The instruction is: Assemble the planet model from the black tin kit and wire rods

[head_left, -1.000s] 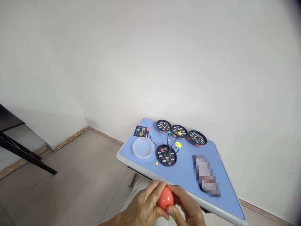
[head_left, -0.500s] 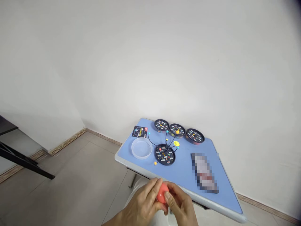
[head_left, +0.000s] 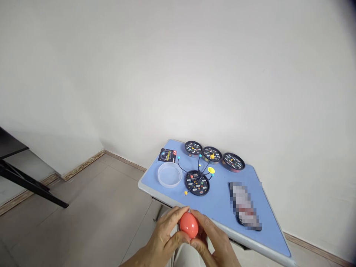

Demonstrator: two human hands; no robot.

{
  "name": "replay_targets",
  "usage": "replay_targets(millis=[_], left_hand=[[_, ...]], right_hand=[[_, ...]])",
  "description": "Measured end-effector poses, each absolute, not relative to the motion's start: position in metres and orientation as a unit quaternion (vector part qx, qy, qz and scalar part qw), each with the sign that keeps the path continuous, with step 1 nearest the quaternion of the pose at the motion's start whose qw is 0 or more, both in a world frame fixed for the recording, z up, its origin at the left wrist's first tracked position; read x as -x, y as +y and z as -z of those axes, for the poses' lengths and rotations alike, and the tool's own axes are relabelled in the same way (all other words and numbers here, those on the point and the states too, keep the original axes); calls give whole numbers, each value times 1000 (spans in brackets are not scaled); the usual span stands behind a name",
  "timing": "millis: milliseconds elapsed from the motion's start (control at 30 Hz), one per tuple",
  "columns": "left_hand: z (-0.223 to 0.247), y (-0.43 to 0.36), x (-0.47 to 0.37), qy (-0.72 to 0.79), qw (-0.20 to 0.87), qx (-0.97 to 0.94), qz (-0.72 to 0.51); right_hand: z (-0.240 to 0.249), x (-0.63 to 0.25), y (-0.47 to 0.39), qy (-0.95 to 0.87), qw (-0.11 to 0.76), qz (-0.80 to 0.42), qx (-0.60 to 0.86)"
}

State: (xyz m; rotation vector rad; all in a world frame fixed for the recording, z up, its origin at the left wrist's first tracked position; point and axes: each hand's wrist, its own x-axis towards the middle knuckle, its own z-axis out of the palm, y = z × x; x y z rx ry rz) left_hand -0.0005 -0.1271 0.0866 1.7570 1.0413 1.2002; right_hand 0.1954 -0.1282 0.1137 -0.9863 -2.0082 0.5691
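Observation:
A shiny red ball [head_left: 189, 225] is gripped between both hands just in front of the table's near edge. My left hand [head_left: 168, 233] curves round its left side, thumb below and fingers above. My right hand [head_left: 213, 237] holds the right side in the same way, fingertips nearly meeting the left ones. Beyond them on the table stands a planet model: a round black base [head_left: 197, 183] with thin curved black arms that carry small coloured balls and a yellow cup-like piece [head_left: 211, 170].
The blue table [head_left: 211, 205] bears a clear round lid or dish [head_left: 170, 175], a black printed card [head_left: 167, 155], a row of three round printed tins, the right one [head_left: 234, 162] nearest the wall, and a pixelated flat object [head_left: 245, 206]. A black frame [head_left: 30, 185] stands left.
Both hands have turned the red ball so more of its surface shows, and the right thumb has moved from its front to below it. The view has shifted slightly.

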Motion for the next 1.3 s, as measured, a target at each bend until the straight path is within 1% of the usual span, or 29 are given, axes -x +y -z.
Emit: replay_targets(millis=[167,267,333,400,600,667,733,833,1000,1067,1167,1233,1300], left_hand=[[-102,-126,-3,360,497,-645,-455],[-108,-126,-8,356,551,-605,-452],[-107,-127,-12,361,562,-588,-456],[-104,-129,-16,367,550,-586,-468],[-90,-126,-24,382,455,-628,-502],[-88,-123,-26,374,444,-636,-508],[-90,-119,-27,369,479,-614,-507],[-93,-116,-29,374,570,-531,-504],[-95,-113,-33,357,651,-438,-507],[-95,-113,-33,351,671,-423,-498],[-98,-113,-31,346,687,-415,-486],[-100,-113,-31,348,687,-417,-483],[-101,-113,-30,350,679,-426,-484]], right_hand=[[-129,-192,-122,-852,317,-210,360],[-132,-189,-122,-859,298,-223,352],[-129,-187,-122,-846,310,-247,356],[-123,-185,-122,-834,336,-248,361],[-95,-180,-123,-772,426,-222,416],[-86,-181,-121,-747,448,-220,440],[-79,-183,-118,-743,440,-242,442],[-75,-190,-111,-780,391,-287,394],[-85,-197,-106,-810,333,-277,396],[-92,-196,-105,-812,319,-289,394],[-98,-194,-104,-810,327,-298,385],[-100,-192,-103,-808,333,-290,389],[-102,-191,-103,-811,321,-278,402]])
